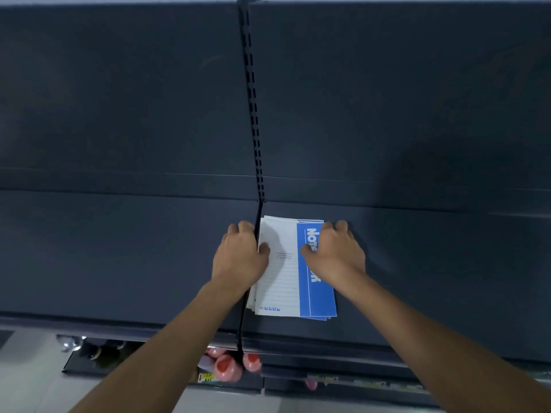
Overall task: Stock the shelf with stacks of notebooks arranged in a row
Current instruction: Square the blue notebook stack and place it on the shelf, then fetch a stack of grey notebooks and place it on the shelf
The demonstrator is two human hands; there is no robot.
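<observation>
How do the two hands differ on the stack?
Left hand grips the white-and-blue paper notebook stack at its white edge; right hand grips its blue title band. Left hand is beside the black slotted upright; right hand is clear of it. Both thumbs on top.

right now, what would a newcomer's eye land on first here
The white-and-blue stack of paper notebooks lies flat on the dark grey metal shelf, beside the black slotted upright. The left hand and right hand grip its sides. Pink-and-red round items sit below.
</observation>
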